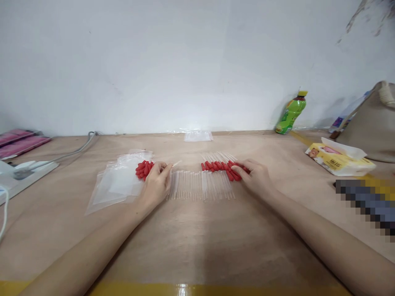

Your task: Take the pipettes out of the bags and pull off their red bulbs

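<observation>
My left hand (157,179) is closed in a pinch on a thin clear glass dropper tube (177,163), whose tip points up and to the right. Just beyond its fingers lies a heap of loose red rubber bulbs (142,169). A row of clear glass tubes (197,185) lies side by side between the hands. Behind its right part, glass droppers fitted with red bulbs (216,165) are lined up, tubes pointing away. At the right end of that line, my right hand (254,176) has its thumb and fingers closed on a red-bulbed dropper, partly hidden by the fingers.
Clear zip bags (114,185) lie at the left, and another bag (198,136) by the wall. A power strip (27,172) with cables stands far left. At the right are a green bottle (291,113), a yellow tissue pack (338,159) and a beige bag (364,123).
</observation>
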`<state>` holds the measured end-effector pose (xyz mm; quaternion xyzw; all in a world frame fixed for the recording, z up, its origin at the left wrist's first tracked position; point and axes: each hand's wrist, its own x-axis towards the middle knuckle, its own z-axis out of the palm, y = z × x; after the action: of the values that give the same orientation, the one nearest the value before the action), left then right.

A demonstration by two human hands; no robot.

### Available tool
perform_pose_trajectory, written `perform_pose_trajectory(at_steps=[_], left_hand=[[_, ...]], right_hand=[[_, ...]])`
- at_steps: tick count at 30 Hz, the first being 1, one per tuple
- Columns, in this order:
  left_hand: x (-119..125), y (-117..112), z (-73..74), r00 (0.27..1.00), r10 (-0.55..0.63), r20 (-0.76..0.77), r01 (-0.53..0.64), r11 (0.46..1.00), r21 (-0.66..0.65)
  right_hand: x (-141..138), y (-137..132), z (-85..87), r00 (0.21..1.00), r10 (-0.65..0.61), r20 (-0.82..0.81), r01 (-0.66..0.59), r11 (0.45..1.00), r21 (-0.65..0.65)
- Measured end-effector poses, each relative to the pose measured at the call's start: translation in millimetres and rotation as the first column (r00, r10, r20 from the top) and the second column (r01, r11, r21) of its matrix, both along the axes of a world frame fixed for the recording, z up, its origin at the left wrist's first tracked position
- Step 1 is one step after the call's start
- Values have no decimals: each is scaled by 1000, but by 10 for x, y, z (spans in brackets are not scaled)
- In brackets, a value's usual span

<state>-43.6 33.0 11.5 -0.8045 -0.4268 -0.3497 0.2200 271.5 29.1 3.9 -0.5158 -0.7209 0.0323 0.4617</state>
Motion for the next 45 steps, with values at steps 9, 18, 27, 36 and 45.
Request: perform_pose_trajectory(at_steps=[9,18,27,36,45], left_hand=[[46,-98,30,984,9,-180,-8,1000,5],[76,-152,16,994,-55,-94,37,982,-187],[115,-164,59,985,-120,-122,111,991,-80],[130,-155,55,907,-279,-315,149,913,-380],[43,-88,92,854,-315,-414,138,905,-403]], right_hand=[[131,105,60,985,-174,2,168,951,-258],[64,28,16,986,-144,84,160,959,-233],[124,121,5,950,-264,165,287,948,-136],[152,298,-59,915,-337,223,376,913,-161],[109,308,-87,941,-293,172,313,944,-106]])
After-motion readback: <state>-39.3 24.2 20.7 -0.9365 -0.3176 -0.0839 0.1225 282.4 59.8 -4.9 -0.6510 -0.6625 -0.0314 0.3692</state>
